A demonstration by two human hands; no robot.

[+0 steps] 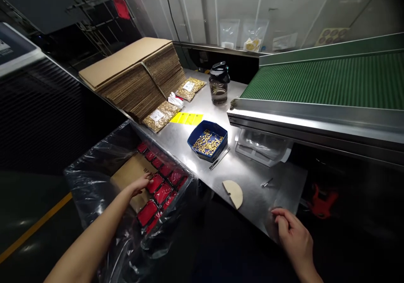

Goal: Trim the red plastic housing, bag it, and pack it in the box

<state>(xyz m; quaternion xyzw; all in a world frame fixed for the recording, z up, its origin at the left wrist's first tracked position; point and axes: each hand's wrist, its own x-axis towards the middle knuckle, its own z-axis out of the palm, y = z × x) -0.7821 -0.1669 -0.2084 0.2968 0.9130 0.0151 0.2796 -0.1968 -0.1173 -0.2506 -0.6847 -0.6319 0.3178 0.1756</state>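
My left hand (139, 185) reaches down into a plastic-lined box (94, 169) beside the table, fingers stretched onto the red packets (162, 190) lined up along its right side, next to a brown cardboard sheet (131, 171). It holds nothing that I can see. My right hand (292, 232) rests at the near edge of the steel table (246, 173), fingers curled on a clear plastic bag (284, 186) lying flat there. A semicircular beige card (234, 192) lies between the hands.
A blue tray (207, 140) of small gold parts sits mid-table with a metal strip (220, 158) beside it. Behind are bags of gold parts (159, 115), yellow labels (187, 118), a stack of flat cardboard (139, 75) and a jar (219, 83). A green conveyor (331, 81) runs on the right.
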